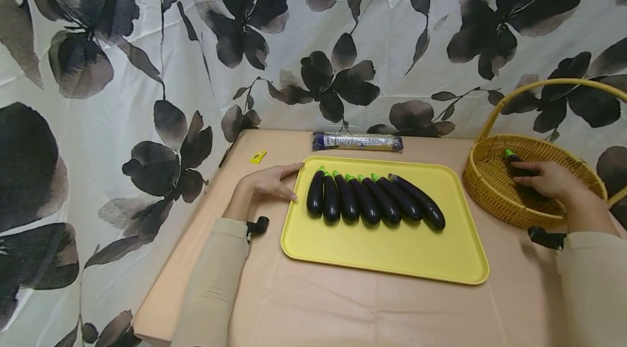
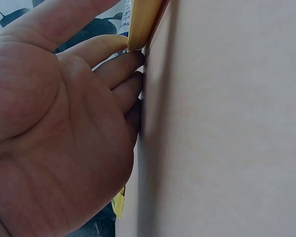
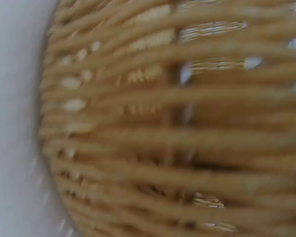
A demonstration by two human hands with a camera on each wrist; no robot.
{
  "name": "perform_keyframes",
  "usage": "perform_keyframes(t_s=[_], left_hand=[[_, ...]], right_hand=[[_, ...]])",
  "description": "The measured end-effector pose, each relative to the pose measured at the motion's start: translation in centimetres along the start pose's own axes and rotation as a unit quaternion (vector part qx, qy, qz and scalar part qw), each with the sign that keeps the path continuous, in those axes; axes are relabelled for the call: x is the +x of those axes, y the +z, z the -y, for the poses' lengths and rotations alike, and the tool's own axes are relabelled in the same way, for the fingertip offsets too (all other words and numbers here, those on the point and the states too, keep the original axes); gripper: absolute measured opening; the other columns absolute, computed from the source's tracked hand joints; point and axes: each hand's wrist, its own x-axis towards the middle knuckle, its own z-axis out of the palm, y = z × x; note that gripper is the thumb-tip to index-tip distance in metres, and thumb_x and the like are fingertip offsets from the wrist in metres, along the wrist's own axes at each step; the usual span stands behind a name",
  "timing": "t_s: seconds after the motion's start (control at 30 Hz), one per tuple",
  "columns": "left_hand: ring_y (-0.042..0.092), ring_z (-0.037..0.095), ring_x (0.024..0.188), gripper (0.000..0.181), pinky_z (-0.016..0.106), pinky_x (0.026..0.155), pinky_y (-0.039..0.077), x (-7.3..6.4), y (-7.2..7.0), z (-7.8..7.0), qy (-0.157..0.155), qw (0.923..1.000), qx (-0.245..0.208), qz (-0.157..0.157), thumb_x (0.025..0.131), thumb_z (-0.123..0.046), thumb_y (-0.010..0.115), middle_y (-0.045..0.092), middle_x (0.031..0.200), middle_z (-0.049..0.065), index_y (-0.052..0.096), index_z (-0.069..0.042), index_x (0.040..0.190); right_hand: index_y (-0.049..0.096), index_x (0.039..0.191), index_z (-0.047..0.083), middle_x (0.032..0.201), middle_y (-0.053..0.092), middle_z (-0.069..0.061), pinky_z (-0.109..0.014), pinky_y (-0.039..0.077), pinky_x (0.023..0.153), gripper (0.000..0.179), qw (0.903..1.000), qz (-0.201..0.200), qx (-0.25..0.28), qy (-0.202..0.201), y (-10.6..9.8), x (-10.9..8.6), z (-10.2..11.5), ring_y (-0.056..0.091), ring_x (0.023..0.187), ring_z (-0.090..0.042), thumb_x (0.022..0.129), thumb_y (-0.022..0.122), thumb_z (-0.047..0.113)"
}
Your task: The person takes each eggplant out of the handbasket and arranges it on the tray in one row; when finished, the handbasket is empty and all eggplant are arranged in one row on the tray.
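Observation:
Several dark purple eggplants (image 1: 368, 200) with green stem ends lie side by side on a yellow tray (image 1: 392, 260). My left hand (image 1: 268, 181) touches the tray's left edge with thumb and index finger spread apart; in the left wrist view its lower fingers rest near the table beside the tray edge. At the right, my right hand (image 1: 551, 178) reaches into a wicker basket (image 1: 495, 203) and grips an eggplant (image 1: 512, 157), its green end pointing up and away. Only the basket's woven wall (image 3: 138, 123) fills the right wrist view, hiding that hand.
Behind the tray lies a long wrapped packet (image 1: 357, 142). A small yellow sachet (image 1: 258, 156) sits beyond my left hand. The basket's tall handle (image 1: 495, 110) arches over its opening. A floral cloth (image 1: 313, 37) hangs along the table's back and left sides.

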Motion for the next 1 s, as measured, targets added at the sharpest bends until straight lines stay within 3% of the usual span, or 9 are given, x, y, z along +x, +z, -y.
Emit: perform_keyframes(t_s=[0.13,0.2,0.27,0.37,0.43,0.53,0.63,0.8,1.0], left_hand=[[0.012,0.021,0.162,0.115,0.046,0.133,0.011,0.0,0.1,0.0,0.002,1.0000,-0.001,0.001,0.075,-0.038,0.094,0.024,0.174,-0.001,0.027,-0.018,0.167],[0.012,0.023,0.162,0.115,0.047,0.133,0.011,0.1,0.1,0.0,0.003,1.0000,-0.001,0.002,0.076,-0.037,0.094,0.023,0.174,0.000,0.027,-0.018,0.166],[0.012,0.023,0.162,0.115,0.047,0.133,0.011,0.1,0.1,0.1,0.003,1.0000,-0.001,0.002,0.076,-0.036,0.094,0.023,0.174,0.000,0.027,-0.017,0.167],[0.012,0.022,0.162,0.115,0.046,0.133,0.011,0.2,0.1,0.0,0.000,1.0000,-0.003,0.002,0.075,-0.036,0.094,0.023,0.174,0.000,0.026,-0.017,0.167],[0.012,0.022,0.162,0.116,0.046,0.133,0.011,0.2,0.1,0.0,-0.001,1.0000,-0.005,0.002,0.075,-0.036,0.095,0.023,0.174,0.000,0.026,-0.017,0.167],[0.012,0.021,0.162,0.115,0.045,0.133,0.011,0.3,0.2,-0.2,-0.002,1.0000,-0.005,0.003,0.075,-0.036,0.095,0.023,0.174,0.000,0.026,-0.017,0.167],[0.012,0.021,0.162,0.115,0.044,0.133,0.012,0.3,0.3,-0.3,-0.001,1.0000,-0.001,0.004,0.075,-0.036,0.094,0.023,0.174,0.000,0.026,-0.017,0.167],[0.012,0.021,0.162,0.115,0.045,0.133,0.012,0.4,0.3,-0.2,0.001,1.0000,0.004,0.004,0.076,-0.036,0.094,0.023,0.174,0.001,0.026,-0.017,0.167],[0.013,0.021,0.162,0.115,0.045,0.133,0.011,0.1,0.1,-0.2,-0.004,0.9999,0.015,-0.001,0.076,-0.037,0.094,0.023,0.174,0.000,0.026,-0.018,0.167]], right_hand=[[0.029,0.159,-0.002,0.149,0.019,-0.054,-0.084,0.025,0.104,0.082,0.9996,-0.007,0.021,0.016,-0.3,-0.6,0.8,0.023,0.132,-0.072,0.105,0.050,0.057],[0.028,0.159,-0.001,0.149,0.024,-0.052,-0.079,0.036,0.101,0.082,0.9988,-0.030,0.026,0.029,-0.4,-1.1,1.4,0.035,0.124,-0.068,0.105,0.050,0.057],[0.029,0.159,0.000,0.135,0.039,-0.049,-0.063,0.051,0.085,0.082,0.9971,-0.060,0.027,0.038,-0.3,-1.6,1.9,0.049,0.104,-0.057,0.105,0.051,0.057],[0.030,0.159,-0.001,0.099,0.052,-0.033,-0.041,0.042,0.062,0.080,0.9938,-0.101,0.025,0.040,-0.1,-2.1,2.7,0.049,0.076,-0.035,0.105,0.052,0.054],[0.031,0.160,0.001,0.081,0.049,-0.020,-0.034,0.039,0.057,0.080,0.9919,-0.118,0.024,0.040,0.1,-2.4,3.2,0.046,0.068,-0.027,0.105,0.053,0.054],[0.030,0.161,0.003,0.076,0.046,-0.014,-0.034,0.038,0.058,0.078,0.9893,-0.139,0.028,0.035,0.4,-2.8,3.9,0.045,0.068,-0.027,0.105,0.054,0.052],[0.030,0.162,0.006,0.092,0.053,-0.025,-0.036,0.044,0.062,0.076,0.9869,-0.154,0.037,0.032,0.7,-3.2,4.5,0.050,0.077,-0.033,0.105,0.054,0.052],[0.029,0.163,0.012,0.127,0.049,-0.042,-0.037,0.052,0.064,0.075,0.9856,-0.154,0.068,0.017,1.3,-3.5,5.3,0.054,0.096,-0.045,0.105,0.053,0.053],[0.032,0.163,0.018,0.130,0.051,-0.040,-0.030,0.046,0.057,0.076,0.9807,-0.177,0.084,0.002,1.6,-3.1,6.5,0.055,0.090,-0.041,0.103,0.057,0.055]])
